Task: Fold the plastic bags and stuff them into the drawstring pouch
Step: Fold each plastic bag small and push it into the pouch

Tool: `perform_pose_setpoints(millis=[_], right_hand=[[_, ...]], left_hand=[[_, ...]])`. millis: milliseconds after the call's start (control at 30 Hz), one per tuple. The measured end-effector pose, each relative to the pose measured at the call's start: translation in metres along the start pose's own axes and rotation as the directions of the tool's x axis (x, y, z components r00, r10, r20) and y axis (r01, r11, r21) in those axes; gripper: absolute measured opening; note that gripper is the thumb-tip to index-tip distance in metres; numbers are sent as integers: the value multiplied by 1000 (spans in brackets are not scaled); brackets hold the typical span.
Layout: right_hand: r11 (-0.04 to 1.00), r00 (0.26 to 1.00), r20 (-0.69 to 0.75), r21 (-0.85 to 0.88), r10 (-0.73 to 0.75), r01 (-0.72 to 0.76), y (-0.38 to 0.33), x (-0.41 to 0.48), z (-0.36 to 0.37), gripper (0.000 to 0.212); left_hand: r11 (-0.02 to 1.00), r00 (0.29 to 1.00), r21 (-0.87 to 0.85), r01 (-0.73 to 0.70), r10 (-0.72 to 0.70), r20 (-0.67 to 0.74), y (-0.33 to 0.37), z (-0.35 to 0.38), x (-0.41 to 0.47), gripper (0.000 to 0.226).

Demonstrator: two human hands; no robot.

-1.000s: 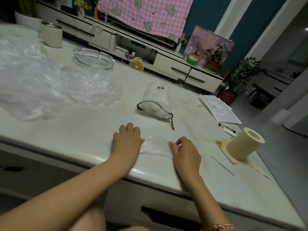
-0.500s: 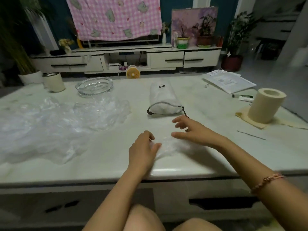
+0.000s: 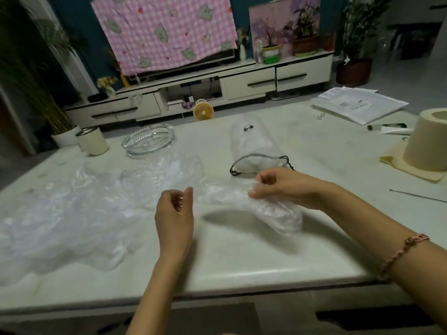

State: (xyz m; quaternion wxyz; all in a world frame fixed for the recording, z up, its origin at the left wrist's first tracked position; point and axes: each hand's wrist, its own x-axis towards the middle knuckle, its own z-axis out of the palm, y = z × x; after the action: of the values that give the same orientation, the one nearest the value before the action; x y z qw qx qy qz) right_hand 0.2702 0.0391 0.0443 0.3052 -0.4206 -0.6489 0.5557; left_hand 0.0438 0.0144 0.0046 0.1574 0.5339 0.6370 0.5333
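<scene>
— What can't be made out?
— Whether the left hand pinches the end of the plastic bag; the clear film blurs there. The right hand, gripping the bag, hides part of it and the near rim of the drawstring pouch.
— And at the edges?
— The right edge cuts the paper roll, the left edge the loose bags. The print on the papers is too small to read.

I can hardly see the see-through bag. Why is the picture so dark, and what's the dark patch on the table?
Head view: the room is dimly lit, so the crumpled clear plastic bag blends into the pale white table; the dark patch is the held bag's shadow; glare streaks the table's front edge.
</scene>
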Motion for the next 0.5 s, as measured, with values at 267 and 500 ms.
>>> perform_pose_setpoints(millis=[267,500], right_hand=[[995,999,-2,89,48,-48,18,59,32,21],[975,999,42,219,-33,23,15,82,30,36]], left_hand=[[565,802,-573,594,-360,476,4,31,23,28],[853,866,-351,386,-204,457,3,43,35,19]])
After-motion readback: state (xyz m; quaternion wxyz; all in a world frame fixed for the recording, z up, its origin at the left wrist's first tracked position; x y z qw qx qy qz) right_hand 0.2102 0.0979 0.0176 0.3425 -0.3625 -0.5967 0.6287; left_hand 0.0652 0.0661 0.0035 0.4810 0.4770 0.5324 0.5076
